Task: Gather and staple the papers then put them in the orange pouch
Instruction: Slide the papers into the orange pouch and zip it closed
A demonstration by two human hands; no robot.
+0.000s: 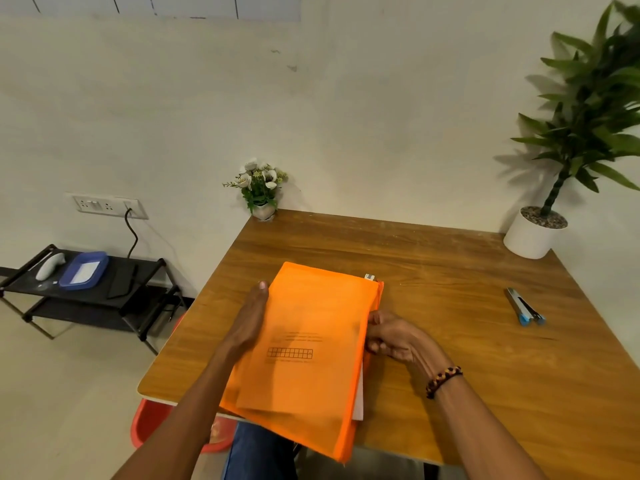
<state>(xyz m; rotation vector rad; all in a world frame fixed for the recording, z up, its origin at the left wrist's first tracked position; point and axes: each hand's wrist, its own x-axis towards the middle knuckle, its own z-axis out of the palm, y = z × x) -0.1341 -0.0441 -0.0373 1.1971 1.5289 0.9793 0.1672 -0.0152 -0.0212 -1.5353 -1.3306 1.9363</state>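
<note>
The orange pouch (304,351) lies on the wooden table (450,271), its near end hanging over the front edge. White papers (359,393) sit inside it; their edge shows at the pouch's open right side, and printed text shows through the fabric. My left hand (251,323) lies flat with straight fingers along the pouch's left edge. My right hand (391,336) has its fingers curled round the pouch's right edge near the zipper. The stapler (523,306), grey and black with blue tips, lies on the table to the right, apart from both hands.
A small pot of white flowers (261,190) stands at the table's far left corner. A large plant in a white pot (535,232) occupies the far right corner. A black rack (90,289) with a blue tray stands on the floor at left. A red bin (152,424) sits below the table.
</note>
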